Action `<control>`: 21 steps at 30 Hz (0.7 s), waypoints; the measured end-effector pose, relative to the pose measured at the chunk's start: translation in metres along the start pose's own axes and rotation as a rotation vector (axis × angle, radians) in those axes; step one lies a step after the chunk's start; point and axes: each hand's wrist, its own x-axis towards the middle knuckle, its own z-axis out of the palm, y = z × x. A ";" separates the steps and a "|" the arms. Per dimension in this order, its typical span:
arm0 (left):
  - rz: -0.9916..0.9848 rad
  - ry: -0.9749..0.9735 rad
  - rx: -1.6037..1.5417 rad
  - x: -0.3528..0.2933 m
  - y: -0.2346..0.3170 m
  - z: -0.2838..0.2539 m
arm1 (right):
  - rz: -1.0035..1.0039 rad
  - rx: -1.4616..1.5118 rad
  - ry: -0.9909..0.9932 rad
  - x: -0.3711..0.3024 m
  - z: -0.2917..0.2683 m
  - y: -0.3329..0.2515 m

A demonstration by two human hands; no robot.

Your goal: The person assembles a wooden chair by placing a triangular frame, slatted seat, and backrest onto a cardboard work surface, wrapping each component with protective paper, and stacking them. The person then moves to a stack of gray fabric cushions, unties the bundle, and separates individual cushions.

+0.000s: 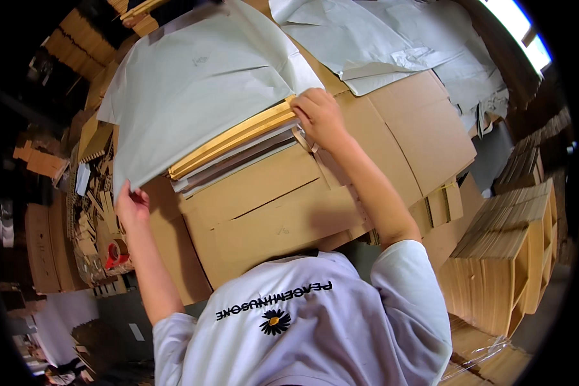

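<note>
A large pale grey paper sheet (193, 83) is spread over a stack at the far side of the table. My left hand (133, 204) is closed at the sheet's near left corner, thumb and finger pinching its edge. At the other end of that edge, my right hand (320, 118) has its fingers curled down on the sheet, beside the ends of several yellow strips (235, 136). Below these strips show grey and brown layers (244, 159). A flattened brown cardboard box (264, 225) lies between the stack and my body.
More crumpled grey sheets (392, 38) cover the far right, beside a cardboard panel (418, 109). A red tape dispenser (116, 253) sits among cardboard scraps (96, 206) on the left. Bundled cardboard stacks (489, 264) stand at the lower right.
</note>
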 end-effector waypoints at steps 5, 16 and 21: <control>0.013 0.043 -0.019 -0.008 -0.036 -0.014 | 0.467 0.236 -0.008 -0.061 -0.008 0.011; -0.009 -0.010 -0.107 0.015 -0.038 -0.035 | 1.018 0.630 0.209 0.006 0.024 -0.004; 0.017 -0.038 -0.094 0.009 -0.045 -0.028 | 0.806 0.412 0.124 0.033 0.029 -0.002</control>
